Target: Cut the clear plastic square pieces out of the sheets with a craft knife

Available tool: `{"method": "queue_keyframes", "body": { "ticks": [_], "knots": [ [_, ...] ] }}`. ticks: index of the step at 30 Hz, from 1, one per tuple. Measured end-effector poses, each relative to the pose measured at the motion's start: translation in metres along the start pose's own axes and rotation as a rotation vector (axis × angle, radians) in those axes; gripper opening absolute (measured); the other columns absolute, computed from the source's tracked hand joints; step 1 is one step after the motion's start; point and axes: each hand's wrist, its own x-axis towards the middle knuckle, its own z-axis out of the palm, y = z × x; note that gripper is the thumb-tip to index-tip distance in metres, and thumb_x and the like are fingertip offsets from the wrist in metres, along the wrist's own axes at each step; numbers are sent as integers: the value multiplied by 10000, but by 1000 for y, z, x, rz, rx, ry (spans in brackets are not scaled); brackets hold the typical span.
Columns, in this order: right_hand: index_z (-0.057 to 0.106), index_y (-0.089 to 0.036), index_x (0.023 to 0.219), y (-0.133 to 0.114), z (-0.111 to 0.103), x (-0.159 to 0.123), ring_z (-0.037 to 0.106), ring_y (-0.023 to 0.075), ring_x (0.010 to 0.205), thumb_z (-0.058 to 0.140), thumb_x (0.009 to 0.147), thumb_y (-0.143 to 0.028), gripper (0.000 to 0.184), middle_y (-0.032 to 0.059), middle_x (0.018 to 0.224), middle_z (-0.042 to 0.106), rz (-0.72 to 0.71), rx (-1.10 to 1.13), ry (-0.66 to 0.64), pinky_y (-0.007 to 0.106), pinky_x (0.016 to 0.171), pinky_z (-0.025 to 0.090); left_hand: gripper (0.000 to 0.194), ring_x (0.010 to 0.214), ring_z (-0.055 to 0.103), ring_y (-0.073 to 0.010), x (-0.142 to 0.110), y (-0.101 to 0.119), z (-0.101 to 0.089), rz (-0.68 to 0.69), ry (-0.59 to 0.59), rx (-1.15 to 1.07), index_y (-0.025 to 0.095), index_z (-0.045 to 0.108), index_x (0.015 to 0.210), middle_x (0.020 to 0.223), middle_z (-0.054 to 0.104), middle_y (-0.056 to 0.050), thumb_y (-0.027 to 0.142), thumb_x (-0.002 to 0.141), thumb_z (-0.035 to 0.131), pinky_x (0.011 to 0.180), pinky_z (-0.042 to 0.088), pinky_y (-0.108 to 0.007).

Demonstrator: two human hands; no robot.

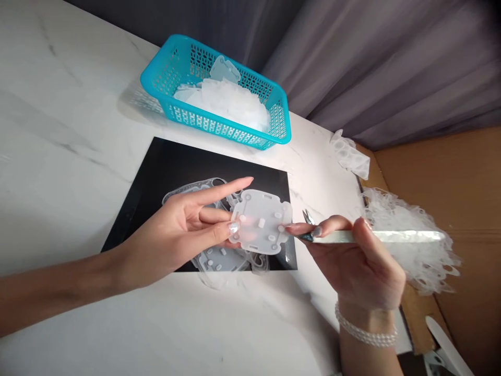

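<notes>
Left-hand fingers (211, 215) clamped on a translucent plastic piece (260, 219) above a black mat (156, 167); right-hand fingers (332, 225) closed on slim metal nippers (340, 236) at its right edge. Turquoise basket (195, 120) already holds a heap of pieces (223, 102); others (215, 258) remain on the mat, partly hidden by the left hand (176, 230). Lacy offcuts (410, 250) lie rightward. Nipper-tip contact cannot be confirmed; basket count indeterminable
</notes>
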Motion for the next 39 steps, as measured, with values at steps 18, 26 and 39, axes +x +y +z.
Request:
{"method": "queue_keyframes", "body": {
  "ticks": [18, 26, 39],
  "knots": [
    [740, -261, 943, 1, 3, 0, 677, 267, 1073, 313, 1014, -453, 474, 53, 1129, 739, 61, -27, 104, 478, 1018, 477, 449, 1112, 676, -271, 0, -1, 0, -67, -96, -333, 312, 543, 1397, 1142, 743, -35, 275, 950, 550, 1056, 479, -479],
    [739, -226, 978, -10, 7, 17, 661, 247, 1131, 291, 1027, -392, 481, 96, 1160, 731, 41, -23, 96, 433, 998, 516, 562, 972, 721, -247, 5, 8, -1, -152, 31, -297, 205, 441, 1473, 1065, 744, -104, 313, 929, 529, 921, 550, -415],
    [666, -209, 1140, -42, 15, 173, 739, 220, 877, 417, 982, -477, 399, 92, 1305, 620, -13, -296, 203, 318, 696, 564, 390, 1184, 576, -257, 30, 5, -44, 409, 184, 872, 198, 666, 1202, 1291, 637, -84, 175, 858, 483, 1008, 470, -387]
  ]
}}
